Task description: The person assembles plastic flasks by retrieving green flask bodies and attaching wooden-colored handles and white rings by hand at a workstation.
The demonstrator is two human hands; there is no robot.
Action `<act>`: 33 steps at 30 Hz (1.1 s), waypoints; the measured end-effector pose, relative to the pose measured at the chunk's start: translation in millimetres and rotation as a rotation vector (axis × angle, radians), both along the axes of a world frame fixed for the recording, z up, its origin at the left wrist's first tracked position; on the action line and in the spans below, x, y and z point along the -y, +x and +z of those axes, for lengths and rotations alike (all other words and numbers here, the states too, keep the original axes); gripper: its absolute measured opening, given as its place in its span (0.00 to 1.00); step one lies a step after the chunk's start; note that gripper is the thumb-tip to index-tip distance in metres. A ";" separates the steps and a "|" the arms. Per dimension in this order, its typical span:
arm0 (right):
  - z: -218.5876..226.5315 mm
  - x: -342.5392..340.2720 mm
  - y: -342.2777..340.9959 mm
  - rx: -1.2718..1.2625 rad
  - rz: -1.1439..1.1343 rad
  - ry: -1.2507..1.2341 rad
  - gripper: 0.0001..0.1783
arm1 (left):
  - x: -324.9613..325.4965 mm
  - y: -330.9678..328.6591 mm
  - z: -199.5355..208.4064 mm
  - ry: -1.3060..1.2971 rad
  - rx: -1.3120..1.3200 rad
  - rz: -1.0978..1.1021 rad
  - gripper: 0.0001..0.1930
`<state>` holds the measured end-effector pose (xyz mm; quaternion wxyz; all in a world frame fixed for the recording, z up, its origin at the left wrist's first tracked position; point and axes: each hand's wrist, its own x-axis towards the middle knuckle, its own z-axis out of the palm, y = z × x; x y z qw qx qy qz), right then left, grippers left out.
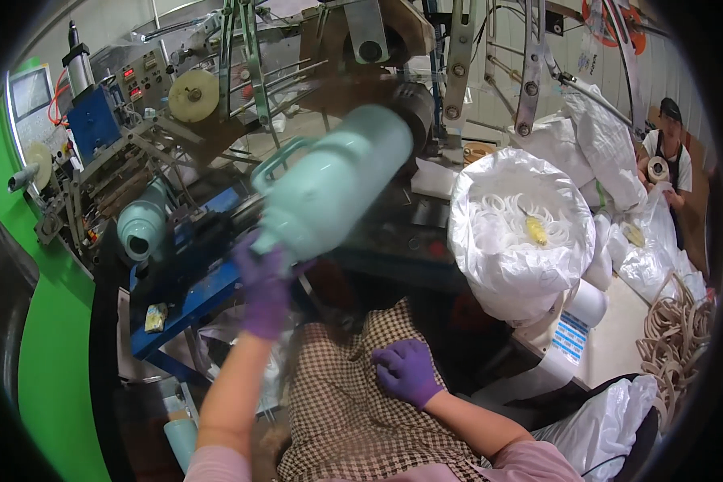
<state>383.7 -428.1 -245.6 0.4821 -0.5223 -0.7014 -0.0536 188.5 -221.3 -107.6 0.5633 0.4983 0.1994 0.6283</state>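
A pale green vacuum-flask body with a side handle slants across the middle of the view. Its far end meets a dark round fitting on the machine; whether it sits on or inside it I cannot tell. My left hand, in a purple glove and slightly blurred, is closed around the flask's narrow near end. My right hand, also purple-gloved, rests with curled fingers on the checked apron over my lap. A second pale green flask body lies in the machine on the left, its open mouth toward me.
A white-lined bin with many translucent rings and a yellow object stands right. Blue machine frame runs left of my knees. Labels and beige bands lie far right. A person holds a roll there.
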 end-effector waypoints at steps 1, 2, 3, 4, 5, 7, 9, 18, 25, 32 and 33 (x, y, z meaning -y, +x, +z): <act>4.7 -1.9 -3.6 0.044 -0.010 -0.040 0.13 | -9.7 44.5 0.7 0.135 -0.165 0.114 0.31; 9.6 -4.0 -5.8 0.080 -0.009 -0.113 0.12 | -17.6 84.5 3.5 0.312 -0.350 0.213 0.33; 13.4 -3.1 -8.9 0.093 -0.015 -0.133 0.11 | -25.1 122.2 7.2 0.471 -0.349 0.286 0.34; 16.4 -3.0 -11.3 0.074 0.000 -0.083 0.11 | -38.0 157.5 16.0 0.587 -0.464 0.386 0.36; 17.7 -1.2 -13.9 0.040 0.025 -0.055 0.11 | -50.3 192.1 26.2 0.618 -0.422 0.468 0.37; 16.4 1.0 -18.8 0.026 0.043 -0.037 0.12 | -80.5 237.6 50.4 0.575 -0.438 0.426 0.37; 9.8 0.9 -23.0 0.022 0.054 -0.031 0.13 | -96.3 265.9 58.9 0.546 -0.452 0.391 0.37; -24.0 -13.1 -18.1 -0.002 0.141 -0.102 0.14 | -114.1 226.2 47.5 0.878 -0.631 0.272 0.43; 4.6 19.7 59.0 -0.027 0.281 -0.164 0.16 | -38.2 97.8 -89.0 0.740 -0.610 0.079 0.33; 112.8 227.1 340.6 0.318 -0.710 -0.513 0.20 | -28.8 -14.3 -193.6 0.170 -0.385 -0.057 0.22; 136.4 273.8 372.1 0.311 -0.947 -0.778 0.19 | -30.3 -21.0 -196.5 0.114 -0.420 -0.080 0.22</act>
